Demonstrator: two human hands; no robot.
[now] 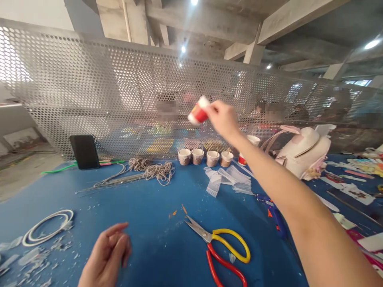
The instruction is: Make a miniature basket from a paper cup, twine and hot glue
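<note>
Raised above the back of the table, my right hand [224, 118] grips a small red and white paper cup [200, 111], tilted and slightly blurred. My left hand [108, 255] is low over the front of the blue table [143, 223]; its fingers are loosely bent and apart, with nothing visible in them. Scissors [209, 238] with one yellow and one red handle lie open between the hands. Along the back stands a row of several small decorated pails [213, 158]. Behind my right forearm, a white cup [253, 140] and another red cup [242, 160] are partly hidden.
Grey cord bundles [158, 171], pleated white strips [236, 179] and a phone [84, 151] lie or stand toward the back. A blue glue gun [273, 215] and pink-white backpack [302, 153] are right; white rings [48, 227] and scraps are left. A perforated metal screen [131, 99] stands behind.
</note>
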